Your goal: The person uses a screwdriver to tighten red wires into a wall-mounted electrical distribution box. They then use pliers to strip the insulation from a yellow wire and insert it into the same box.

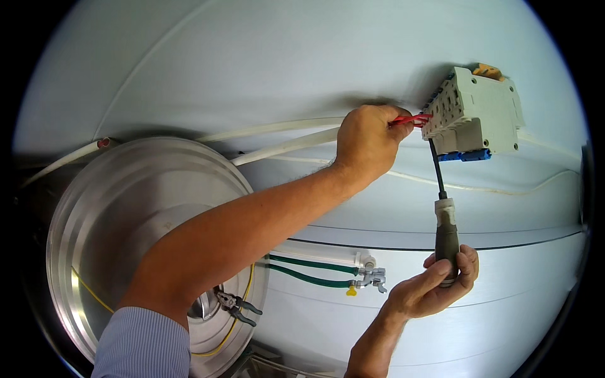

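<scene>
My left hand (372, 138) pinches red wires (413, 119) whose ends meet the left face of a row of white circuit breakers (482, 110). Blue clips show along the breakers' lower edge, and an orange clip (488, 71) sits on top. With its fingers round the lower handle, my right hand (435, 283) holds a screwdriver (446, 236) upright. The screwdriver has a grey-brown handle and a dark shaft. Its tip reaches the underside of the breakers near the wire entries; the exact contact point is hidden.
A large round metal lid (151, 157) stands at the left, with pliers (236, 305) and a yellow wire (94, 293) on it. Green hoses (309, 261) run to a metal tap (375, 277). White cables (287, 147) lie behind my left hand.
</scene>
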### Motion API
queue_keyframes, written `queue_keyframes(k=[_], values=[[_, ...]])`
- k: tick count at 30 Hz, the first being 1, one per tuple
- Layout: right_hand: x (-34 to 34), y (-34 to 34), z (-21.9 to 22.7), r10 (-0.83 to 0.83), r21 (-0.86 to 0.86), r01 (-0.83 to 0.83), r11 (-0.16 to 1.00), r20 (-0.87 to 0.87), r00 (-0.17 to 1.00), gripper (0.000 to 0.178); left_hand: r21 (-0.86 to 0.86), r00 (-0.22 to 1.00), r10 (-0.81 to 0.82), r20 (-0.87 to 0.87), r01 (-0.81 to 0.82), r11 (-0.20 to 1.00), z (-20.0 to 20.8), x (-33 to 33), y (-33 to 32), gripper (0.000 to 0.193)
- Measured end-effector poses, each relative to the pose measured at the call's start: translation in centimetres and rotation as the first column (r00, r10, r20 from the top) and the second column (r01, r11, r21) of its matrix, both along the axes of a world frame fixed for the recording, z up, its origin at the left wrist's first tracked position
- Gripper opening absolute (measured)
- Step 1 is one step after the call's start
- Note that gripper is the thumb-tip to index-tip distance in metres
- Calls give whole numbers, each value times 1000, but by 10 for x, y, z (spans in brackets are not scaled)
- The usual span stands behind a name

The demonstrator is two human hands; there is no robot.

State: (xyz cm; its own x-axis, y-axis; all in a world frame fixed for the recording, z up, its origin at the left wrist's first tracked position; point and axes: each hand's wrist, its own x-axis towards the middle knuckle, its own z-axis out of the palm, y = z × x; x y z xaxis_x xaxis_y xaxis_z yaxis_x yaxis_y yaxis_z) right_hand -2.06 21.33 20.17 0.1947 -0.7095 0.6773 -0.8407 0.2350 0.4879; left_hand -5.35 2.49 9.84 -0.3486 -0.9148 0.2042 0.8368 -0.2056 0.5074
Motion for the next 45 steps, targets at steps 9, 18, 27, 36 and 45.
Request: queue_keyframes(k=[9, 18, 27, 36, 45], values=[[-6, 1, 7, 52, 7, -54, 999, 184, 982, 28, 6, 997, -29, 66, 28, 1000, 3, 9, 1, 20], [8, -5, 16, 70, 124, -75, 989, 46, 996, 26, -50, 996, 89, 25, -87, 995, 2, -1, 3, 16], [7, 1, 23, 22, 189, -27, 982, 32, 999, 30, 8, 993, 110, -46, -110, 994, 5, -7, 6, 17], [1, 7, 23, -5, 171, -48, 984, 298, 955, 38, 19, 1000, 24, -1, -24, 1000, 6, -4, 8, 13], [-1, 7, 30, -8, 264, -27, 964, 128, 992, 39, 14, 997, 70, -41, -70, 997, 6, -3, 3, 15]])
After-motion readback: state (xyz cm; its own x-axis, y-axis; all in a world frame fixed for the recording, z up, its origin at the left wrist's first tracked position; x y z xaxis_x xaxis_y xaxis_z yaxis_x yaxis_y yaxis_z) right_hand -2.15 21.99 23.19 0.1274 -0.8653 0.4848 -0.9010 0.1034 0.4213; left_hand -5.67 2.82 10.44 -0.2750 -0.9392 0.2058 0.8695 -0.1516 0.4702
